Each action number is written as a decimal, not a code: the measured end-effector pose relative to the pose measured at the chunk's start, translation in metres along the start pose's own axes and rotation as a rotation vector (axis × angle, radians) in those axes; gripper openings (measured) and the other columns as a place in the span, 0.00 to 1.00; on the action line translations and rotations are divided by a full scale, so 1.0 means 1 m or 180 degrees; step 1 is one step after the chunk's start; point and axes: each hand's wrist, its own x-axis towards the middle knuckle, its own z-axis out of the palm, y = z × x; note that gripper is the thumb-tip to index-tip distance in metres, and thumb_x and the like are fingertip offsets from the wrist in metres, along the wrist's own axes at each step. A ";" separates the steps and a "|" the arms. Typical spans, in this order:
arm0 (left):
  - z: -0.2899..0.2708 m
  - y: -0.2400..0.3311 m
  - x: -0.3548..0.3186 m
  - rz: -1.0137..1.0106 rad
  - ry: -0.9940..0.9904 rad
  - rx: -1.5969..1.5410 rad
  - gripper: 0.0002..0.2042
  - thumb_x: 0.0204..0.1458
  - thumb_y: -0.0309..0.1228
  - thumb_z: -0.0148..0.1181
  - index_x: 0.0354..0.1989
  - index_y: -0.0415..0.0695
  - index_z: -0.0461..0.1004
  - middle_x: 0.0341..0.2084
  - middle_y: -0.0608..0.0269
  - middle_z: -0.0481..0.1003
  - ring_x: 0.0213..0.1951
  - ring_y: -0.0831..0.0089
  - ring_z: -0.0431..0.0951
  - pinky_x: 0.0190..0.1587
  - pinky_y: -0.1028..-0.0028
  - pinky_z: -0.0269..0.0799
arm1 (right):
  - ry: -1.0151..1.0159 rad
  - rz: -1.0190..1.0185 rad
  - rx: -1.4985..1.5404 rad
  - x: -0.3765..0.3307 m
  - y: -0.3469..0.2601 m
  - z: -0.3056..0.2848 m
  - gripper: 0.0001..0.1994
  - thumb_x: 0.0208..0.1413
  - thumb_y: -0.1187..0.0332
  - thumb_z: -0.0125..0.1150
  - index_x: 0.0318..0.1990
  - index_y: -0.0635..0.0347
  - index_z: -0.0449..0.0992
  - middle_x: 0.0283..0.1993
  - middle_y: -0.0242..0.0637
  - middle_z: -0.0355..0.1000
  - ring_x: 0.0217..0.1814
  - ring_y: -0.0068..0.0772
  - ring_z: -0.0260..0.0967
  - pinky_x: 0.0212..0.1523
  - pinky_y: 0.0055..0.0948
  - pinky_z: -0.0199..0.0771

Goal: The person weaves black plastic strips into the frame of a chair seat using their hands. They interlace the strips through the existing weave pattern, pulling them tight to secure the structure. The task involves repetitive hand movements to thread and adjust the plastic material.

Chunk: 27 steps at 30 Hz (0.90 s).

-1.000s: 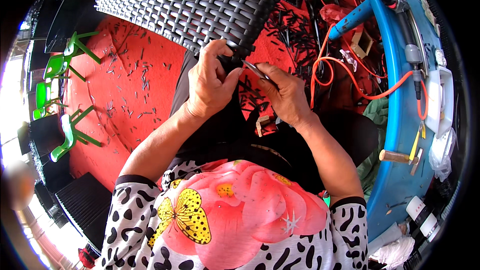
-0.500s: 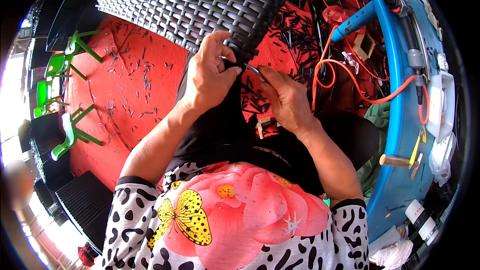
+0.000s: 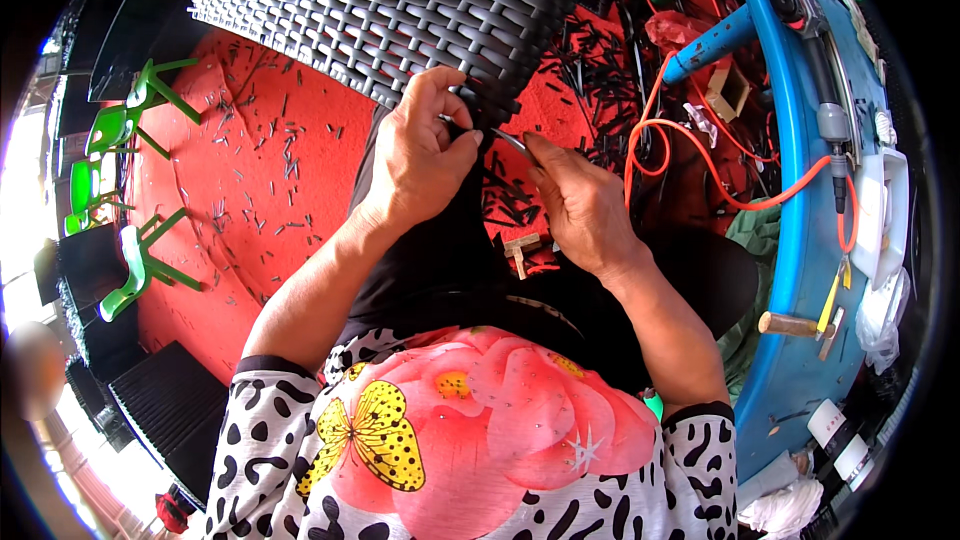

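A dark grey woven panel (image 3: 370, 15), like wicker in flat plastic strips, slants across the top of the view. Its lower corner sits just above my knees. My left hand (image 3: 425, 155) is at that corner with fingers curled and thumb pressed in; whatever lies in the pinch is hidden by the fingers and dark weave. From the right, my right hand (image 3: 588, 208) grips a slim pointed metal tool (image 3: 512, 141). The tool's tip points at the panel's corner, close to my left thumb. I cannot tell whether it touches the weave.
Black strip offcuts (image 3: 600, 70) litter the red floor (image 3: 240, 210). At right, a blue table (image 3: 765, 120) bears a power tool (image 3: 822, 80) with an orange hose (image 3: 700, 155) and a hammer (image 3: 800, 324). Green chairs (image 3: 125, 265) stand at left.
My right hand has shifted slightly right and down, with the tool drawn back a little. My left hand stays at the panel's corner.
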 end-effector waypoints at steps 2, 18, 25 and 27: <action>0.000 0.005 0.003 0.0023 0.0027 0.0269 0.25 0.39 0.17 0.60 0.50 0.39 0.62 0.27 0.64 0.71 0.15 0.85 0.62 0.19 0.82 0.60 | -0.0207 0.0101 -0.0157 0.004 -0.002 -0.002 0.12 0.52 0.76 0.54 0.45 0.62 0.70 0.29 0.47 0.72 0.30 0.50 0.72 0.28 0.40 0.73; 0.002 -0.004 -0.013 0.0681 0.0323 0.0723 0.29 0.40 0.18 0.61 0.53 0.38 0.57 0.33 0.58 0.74 0.15 0.75 0.69 0.20 0.75 0.65 | -0.0876 0.0282 -0.0495 0.028 -0.007 -0.008 0.03 0.51 0.76 0.47 0.28 0.64 0.67 0.21 0.50 0.71 0.27 0.50 0.72 0.28 0.45 0.71; -0.013 0.000 -0.007 0.0319 -0.0077 0.0218 0.30 0.42 0.13 0.58 0.56 0.40 0.56 0.34 0.59 0.74 0.16 0.90 0.63 0.21 0.86 0.59 | -0.1133 0.0988 0.0230 0.030 -0.007 -0.007 0.07 0.56 0.70 0.48 0.29 0.62 0.69 0.21 0.46 0.71 0.25 0.50 0.71 0.25 0.42 0.70; -0.015 -0.002 -0.007 0.0292 -0.0116 0.0105 0.31 0.42 0.13 0.58 0.57 0.40 0.56 0.33 0.60 0.74 0.17 0.90 0.63 0.22 0.86 0.59 | -0.0930 0.0264 -0.0884 0.031 -0.014 -0.009 0.03 0.50 0.74 0.49 0.27 0.62 0.68 0.20 0.45 0.71 0.25 0.46 0.73 0.25 0.40 0.72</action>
